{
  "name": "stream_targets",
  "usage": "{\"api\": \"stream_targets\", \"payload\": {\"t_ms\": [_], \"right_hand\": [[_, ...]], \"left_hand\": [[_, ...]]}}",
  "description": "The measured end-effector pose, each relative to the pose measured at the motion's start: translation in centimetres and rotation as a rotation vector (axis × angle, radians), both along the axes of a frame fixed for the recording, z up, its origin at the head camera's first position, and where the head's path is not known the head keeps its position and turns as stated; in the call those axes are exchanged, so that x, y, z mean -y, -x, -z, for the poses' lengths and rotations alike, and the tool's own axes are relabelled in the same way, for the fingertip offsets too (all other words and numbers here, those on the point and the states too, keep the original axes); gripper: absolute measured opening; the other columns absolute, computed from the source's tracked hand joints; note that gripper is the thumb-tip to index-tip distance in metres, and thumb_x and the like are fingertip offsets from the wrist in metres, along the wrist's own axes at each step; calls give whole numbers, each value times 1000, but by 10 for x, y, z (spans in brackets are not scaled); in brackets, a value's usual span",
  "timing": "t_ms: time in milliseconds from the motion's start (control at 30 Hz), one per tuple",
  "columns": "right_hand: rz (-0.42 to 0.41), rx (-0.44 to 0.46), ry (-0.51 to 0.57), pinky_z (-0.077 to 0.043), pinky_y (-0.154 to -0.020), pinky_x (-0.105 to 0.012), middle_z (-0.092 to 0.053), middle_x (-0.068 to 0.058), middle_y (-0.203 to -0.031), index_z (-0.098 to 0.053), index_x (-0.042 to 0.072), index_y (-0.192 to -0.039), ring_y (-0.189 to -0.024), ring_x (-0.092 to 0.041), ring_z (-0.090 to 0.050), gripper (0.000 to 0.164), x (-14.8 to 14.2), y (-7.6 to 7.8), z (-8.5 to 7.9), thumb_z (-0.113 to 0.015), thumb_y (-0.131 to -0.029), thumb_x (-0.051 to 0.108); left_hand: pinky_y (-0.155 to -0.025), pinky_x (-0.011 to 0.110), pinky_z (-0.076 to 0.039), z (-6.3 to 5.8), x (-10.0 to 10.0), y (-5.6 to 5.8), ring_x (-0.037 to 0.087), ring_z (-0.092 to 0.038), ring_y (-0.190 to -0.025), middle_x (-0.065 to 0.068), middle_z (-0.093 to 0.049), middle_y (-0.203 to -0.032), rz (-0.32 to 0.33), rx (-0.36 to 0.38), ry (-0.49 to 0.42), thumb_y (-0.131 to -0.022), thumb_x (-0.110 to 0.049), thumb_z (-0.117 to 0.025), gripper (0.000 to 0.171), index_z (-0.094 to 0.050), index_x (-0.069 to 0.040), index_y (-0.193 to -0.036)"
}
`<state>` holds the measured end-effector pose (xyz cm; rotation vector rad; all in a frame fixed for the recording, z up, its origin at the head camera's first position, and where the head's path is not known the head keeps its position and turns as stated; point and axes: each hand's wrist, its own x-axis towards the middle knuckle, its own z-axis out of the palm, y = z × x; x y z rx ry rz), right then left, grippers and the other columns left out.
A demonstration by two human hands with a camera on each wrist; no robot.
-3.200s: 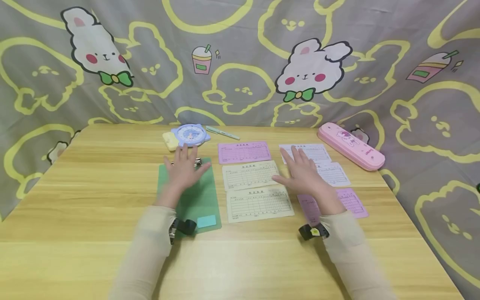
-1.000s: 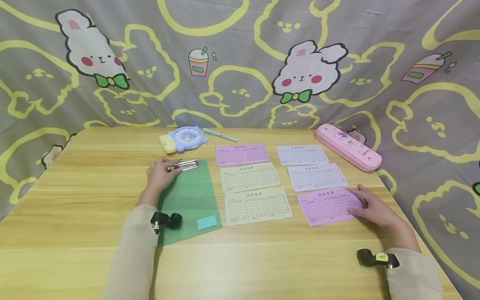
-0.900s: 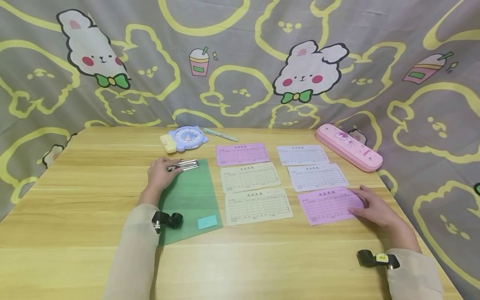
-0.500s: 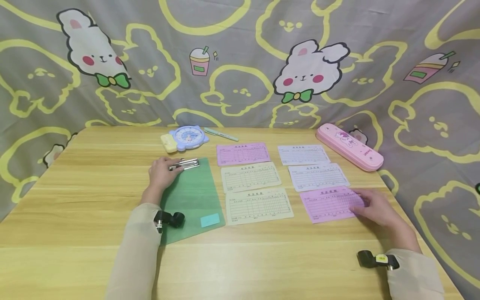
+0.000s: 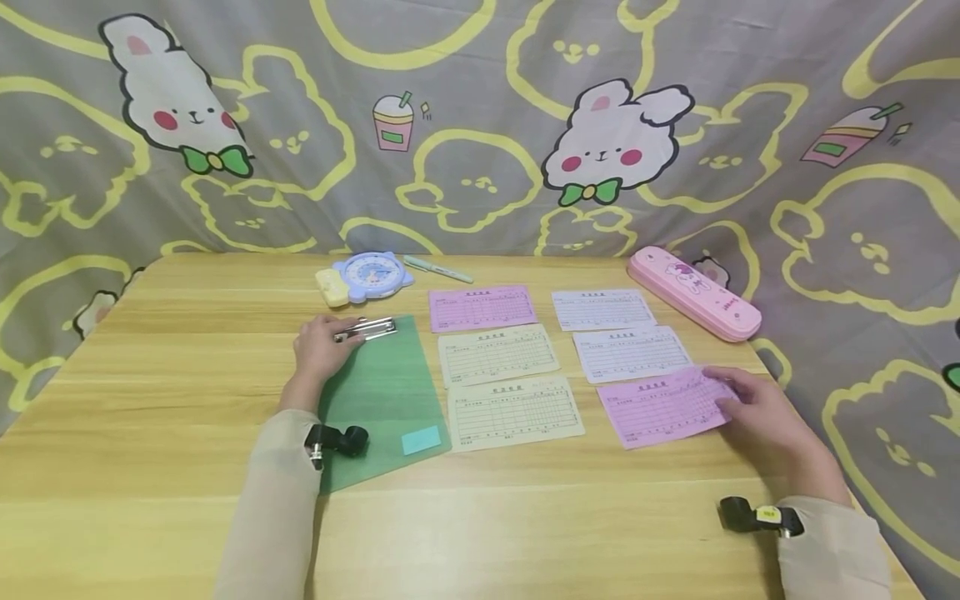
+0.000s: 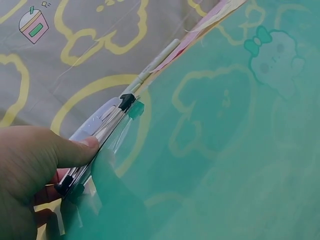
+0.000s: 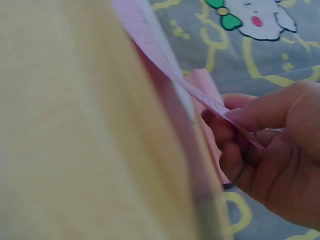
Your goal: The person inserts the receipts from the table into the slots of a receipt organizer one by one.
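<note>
My left hand (image 5: 322,350) holds the metal clip (image 5: 372,330) at the top of a green translucent clipboard (image 5: 382,392). In the left wrist view its thumb presses on the clip, with fingers curled behind. On the right, my right hand (image 5: 768,421) pinches the right end of a pink printed form slip (image 5: 660,408) between thumb and fingers. The right wrist view shows that end of the slip (image 7: 200,97) raised off the table and bent. A light blue sticky label (image 5: 421,440) lies at the clipboard's lower right corner.
Two cream slips (image 5: 516,412) and another pink slip (image 5: 482,308) form the middle column. Two white slips (image 5: 632,354) lie above the held one. At the back are a blue clock-like toy (image 5: 375,273), a pen (image 5: 438,269) and a pink pencil case (image 5: 693,292).
Both hands came down from above the clipboard and slips. The left took hold of the clip; the right moved to the near pink slip, pinched it and lifted its right end.
</note>
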<state>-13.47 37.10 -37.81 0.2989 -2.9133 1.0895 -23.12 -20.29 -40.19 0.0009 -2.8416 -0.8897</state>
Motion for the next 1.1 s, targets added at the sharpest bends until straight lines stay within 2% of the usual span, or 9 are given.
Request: {"api": "stream_targets", "payload": {"t_ms": [133,267,433,533,633,733,900,1100], "right_hand": [[-21,32,171,-43,-60,-17,-52,-6,-97,-51,-6,-109,-74,-5,-50,27,-1,-2,-11,-50,-83,-4],[-59,15,241,-43,-61,-17,-50,4,-92,-53,-1,-108,-73,-5,-50,26,-1,3,-21,-50,-83,-5],[-97,19,294,-44,-60,-19,-51,0,-84,-54,2,-112,-70,-6,-51,28,12,16,-33,-51,-84,-1],[-134,59,403,-47,-61,-23,-53,-3,-84,-54,2,-113,-72,-8,-54,28,28,26,-37,-50,-85,-1],[-203,115,570,-49,-60,-28,-55,-7,-83,-54,1,-112,-72,-12,-57,29,49,39,-38,-48,-85,-5],[-228,158,664,-49,-60,-28,-57,-8,-84,-56,3,-111,-71,-14,-58,30,74,51,-38,-47,-84,-7],[-196,222,681,-49,-62,-28,-55,-11,-92,-50,-2,-115,-72,-15,-58,33,120,70,-37,-46,-83,-9],[-194,274,712,-46,-70,-37,-48,-23,-108,-41,-10,-120,-75,-18,-58,40,175,90,-31,-45,-81,-13]], "left_hand": [[-82,50,-24,-2,1,-1,37,-38,-96,20,-48,-105,-11,-12,-16,-78,-22,-63,39,-57,-6,-113],[-82,50,-23,-3,1,-1,37,-39,-95,19,-49,-104,-22,-16,-27,-78,-22,-63,38,-57,-6,-112],[-82,50,-23,-2,1,1,37,-38,-96,19,-49,-104,-35,-7,-33,-78,-22,-63,38,-57,-6,-112],[-82,50,-23,-2,1,2,37,-38,-97,19,-48,-104,-39,-5,-34,-78,-23,-63,39,-57,-7,-113],[-82,50,-22,-1,1,2,37,-38,-97,19,-48,-105,-42,-7,-37,-78,-23,-63,38,-58,-7,-113],[-82,50,-22,0,0,2,37,-38,-97,19,-49,-105,-43,-10,-41,-78,-23,-63,38,-58,-7,-112],[-82,51,-22,2,-1,1,36,-38,-97,18,-48,-104,-41,-13,-55,-78,-22,-63,38,-58,-7,-112],[-82,50,-22,5,-1,0,35,-38,-95,17,-49,-103,-43,-28,-64,-78,-20,-63,37,-58,-7,-112]]}}
